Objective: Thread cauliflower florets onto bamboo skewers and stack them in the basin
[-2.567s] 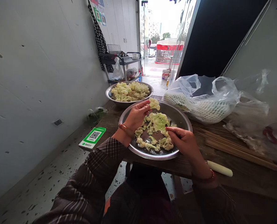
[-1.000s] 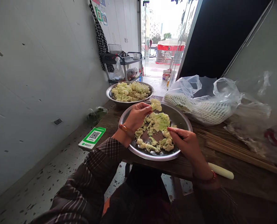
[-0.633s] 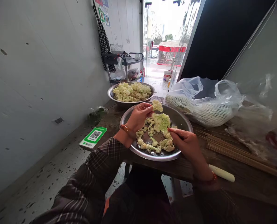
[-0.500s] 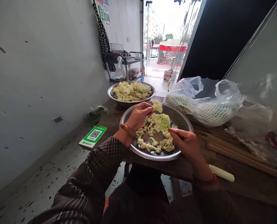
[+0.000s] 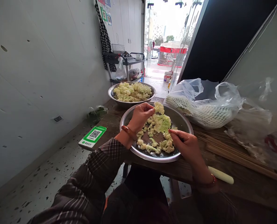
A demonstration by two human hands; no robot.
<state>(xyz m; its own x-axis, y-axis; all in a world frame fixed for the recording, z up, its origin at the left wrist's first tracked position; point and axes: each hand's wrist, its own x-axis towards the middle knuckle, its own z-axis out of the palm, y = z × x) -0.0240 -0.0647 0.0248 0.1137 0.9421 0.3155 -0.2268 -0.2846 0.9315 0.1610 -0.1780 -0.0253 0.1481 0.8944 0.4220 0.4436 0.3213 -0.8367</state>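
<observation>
My left hand (image 5: pixel 140 117) pinches a small cauliflower floret (image 5: pixel 159 107) above the back of a wide metal bowl (image 5: pixel 187 126). Over the bowl's right part is my right hand (image 5: pixel 186 143), its fingers closed at the lower edge of a larger green-white cauliflower piece (image 5: pixel 162 123). Whether those fingers hold a stick or the piece itself is too small to tell. Several cauliflower pieces (image 5: pixel 152 147) lie inside the bowl below both hands.
Behind stands a second metal bowl (image 5: pixel 112 93) heaped with cauliflower. Plastic bags (image 5: pixel 206 109) with net-wrapped produce sit at the right, near thin wooden sticks (image 5: pixel 236 155) and a pale handle (image 5: pixel 221 175). A green QR-code sign (image 5: pixel 93 137) lies at the left table edge.
My left hand and its floret have shifted slightly right and down. The larger piece has moved a little with them; my right hand stays almost in place.
</observation>
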